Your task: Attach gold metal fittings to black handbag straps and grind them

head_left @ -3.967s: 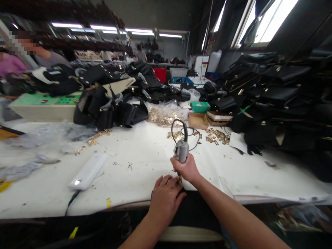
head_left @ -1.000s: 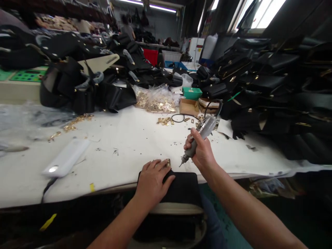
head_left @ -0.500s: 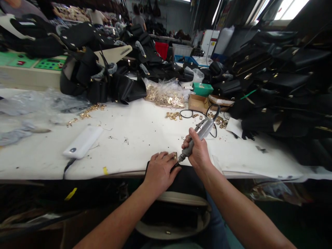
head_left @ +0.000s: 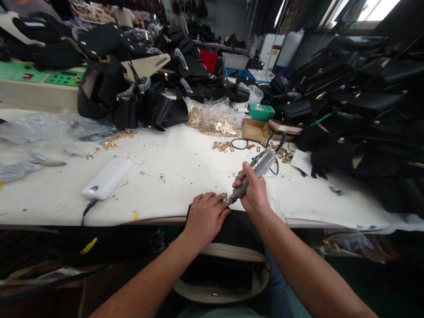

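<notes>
My right hand is closed around a grey electric screwdriver. The tool slants down to the left, its tip at a small gold metal fitting on a black handbag. Over the bag's far edge lies my left hand, its fingers stretched out and fingertips beside the fitting. Whether the tip touches a screw is too small to tell. The bag rests at the table's front edge, its pale-rimmed mouth gaping towards me.
A white power bank with a cable lies left on the white table. Gold fittings lie loose near a bag of metal parts and a cardboard box. Black handbags are piled right and behind. People work far back.
The view has shifted slightly. The screwdriver still points at the fitting, and both hands keep nearly the same place and hold.
</notes>
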Demonstrator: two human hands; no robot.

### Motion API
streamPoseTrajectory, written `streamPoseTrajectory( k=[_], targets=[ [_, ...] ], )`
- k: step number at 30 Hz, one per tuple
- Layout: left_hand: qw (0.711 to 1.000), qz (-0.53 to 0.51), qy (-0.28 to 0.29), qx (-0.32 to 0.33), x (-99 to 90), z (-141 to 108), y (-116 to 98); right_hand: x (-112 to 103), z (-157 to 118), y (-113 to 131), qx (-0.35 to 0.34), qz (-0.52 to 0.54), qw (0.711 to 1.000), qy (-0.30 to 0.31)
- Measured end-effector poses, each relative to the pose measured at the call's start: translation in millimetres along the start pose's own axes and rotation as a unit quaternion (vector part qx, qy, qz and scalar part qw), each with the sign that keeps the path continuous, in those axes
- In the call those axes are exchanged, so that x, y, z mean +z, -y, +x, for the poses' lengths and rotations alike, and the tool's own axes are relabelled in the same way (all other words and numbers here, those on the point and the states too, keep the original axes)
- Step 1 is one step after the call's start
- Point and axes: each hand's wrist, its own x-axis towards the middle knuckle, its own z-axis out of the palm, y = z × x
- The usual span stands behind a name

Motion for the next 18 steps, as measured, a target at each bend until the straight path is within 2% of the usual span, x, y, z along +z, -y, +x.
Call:
streamPoseTrajectory(
  k=[18],
  targets=[
    [1.0, -0.017, -0.004, -0.005, 0.5, -0.6, 0.5, -1.3, -5.2, -1.6, -0.022, -0.064, 0.998, -0.001]
  ],
)
